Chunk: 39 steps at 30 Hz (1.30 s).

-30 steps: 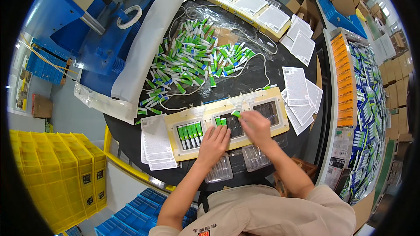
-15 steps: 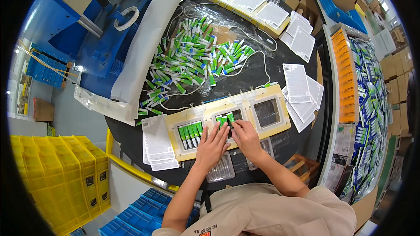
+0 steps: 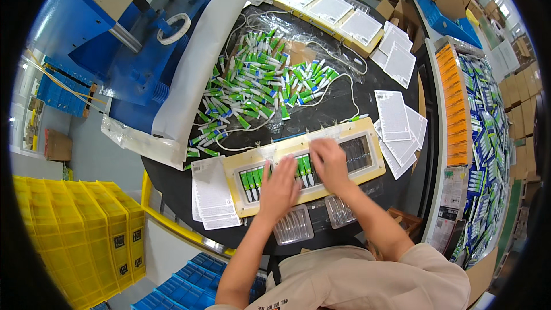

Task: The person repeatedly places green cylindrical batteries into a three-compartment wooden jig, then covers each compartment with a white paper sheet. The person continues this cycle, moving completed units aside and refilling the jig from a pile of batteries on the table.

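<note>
Black tabletop [image 3: 169, 181], with a cream-yellow rectangular frame of three windows [image 3: 290, 145] under both hands.
The left hand [image 3: 278, 189] is over the frame, fingers stretched out; the right hand [image 3: 330, 163] bends over the middle window, its finger ends hidden, so I cannot tell whether they pinch anything. Slim green-and-white tubes [image 3: 307, 166] sit in the left and middle windows, more heaped beyond; probably light, smooth and squeezable, best held across the green body.

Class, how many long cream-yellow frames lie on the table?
2: the near frame, beneath the left hand and right hand; the far frame, topped with white cards, far across the table. No others seem hidden.
</note>
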### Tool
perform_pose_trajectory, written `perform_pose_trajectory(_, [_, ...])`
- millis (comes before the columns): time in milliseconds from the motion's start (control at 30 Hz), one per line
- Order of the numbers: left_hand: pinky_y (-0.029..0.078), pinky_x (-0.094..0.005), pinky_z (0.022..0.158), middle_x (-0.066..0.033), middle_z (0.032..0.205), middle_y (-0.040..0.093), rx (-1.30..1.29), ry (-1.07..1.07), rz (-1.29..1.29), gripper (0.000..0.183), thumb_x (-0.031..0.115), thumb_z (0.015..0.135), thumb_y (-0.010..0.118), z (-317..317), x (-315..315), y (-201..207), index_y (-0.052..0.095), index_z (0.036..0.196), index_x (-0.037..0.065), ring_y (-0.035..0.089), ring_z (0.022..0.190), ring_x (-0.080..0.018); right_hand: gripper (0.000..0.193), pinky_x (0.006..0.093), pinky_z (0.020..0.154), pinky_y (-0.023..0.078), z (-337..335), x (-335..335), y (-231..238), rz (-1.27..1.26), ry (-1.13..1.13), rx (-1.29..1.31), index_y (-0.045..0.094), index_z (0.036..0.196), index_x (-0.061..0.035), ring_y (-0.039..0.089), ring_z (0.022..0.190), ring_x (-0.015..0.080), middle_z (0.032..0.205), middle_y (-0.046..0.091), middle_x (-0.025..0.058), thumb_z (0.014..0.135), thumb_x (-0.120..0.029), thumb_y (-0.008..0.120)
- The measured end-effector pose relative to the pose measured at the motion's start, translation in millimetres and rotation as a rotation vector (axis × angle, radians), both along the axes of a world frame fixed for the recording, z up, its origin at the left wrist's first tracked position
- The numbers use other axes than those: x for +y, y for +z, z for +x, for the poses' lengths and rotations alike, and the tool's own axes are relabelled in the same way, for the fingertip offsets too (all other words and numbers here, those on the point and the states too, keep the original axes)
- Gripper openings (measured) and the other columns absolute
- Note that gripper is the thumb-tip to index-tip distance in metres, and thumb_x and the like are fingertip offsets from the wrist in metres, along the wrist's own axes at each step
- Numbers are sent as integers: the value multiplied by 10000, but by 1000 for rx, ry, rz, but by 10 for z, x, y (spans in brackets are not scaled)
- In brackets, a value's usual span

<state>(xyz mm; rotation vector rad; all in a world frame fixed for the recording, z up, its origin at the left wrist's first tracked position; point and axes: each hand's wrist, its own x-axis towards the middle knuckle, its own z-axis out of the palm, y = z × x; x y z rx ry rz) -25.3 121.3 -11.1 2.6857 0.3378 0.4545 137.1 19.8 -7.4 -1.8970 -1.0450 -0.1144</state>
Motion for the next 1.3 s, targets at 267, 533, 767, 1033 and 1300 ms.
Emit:
perform_pose_trajectory(267, [531,-469,782,-155,1036,617,80,319,16,129,41,851,612,1093,1465,-106,667,968,34,627,991,-366,287,479,777,572,905,1578,-177,-691,-22,166,721,808,25,709,882,410,892,701,249,784,-249,802])
perform_pose_trajectory(533, [507,-406,823,-60,1041,618,138,-193,536,179,92,757,744,1168,1811,-60,681,924,89,614,995,-267,258,362,779,576,413,-301,214,-219,414,-375,685,1068,32,669,949,287,1062,658,136,827,-57,665])
perform_pose_trajectory(767, [536,-398,765,-82,1000,691,-213,-80,163,187,37,829,732,746,1144,345,652,996,61,648,901,-298,324,364,912,564,152,-572,-139,-280,561,-479,671,1080,84,653,1089,296,1207,651,181,790,-57,644])
perform_pose_trajectory(1033, [565,-376,821,-120,1164,714,-292,-157,4,303,5,801,713,77,-182,449,678,1101,30,703,996,-271,162,451,685,546,525,-414,162,-288,210,68,706,970,-17,686,789,354,861,696,162,901,-162,680])
perform_pose_trajectory(1300, [559,-383,863,-158,1104,720,-405,137,-317,358,-85,773,736,-193,-578,341,658,1109,12,698,997,-322,272,410,699,549,-56,-337,43,-577,-1,-15,697,869,-69,651,925,274,917,623,75,811,-315,799])
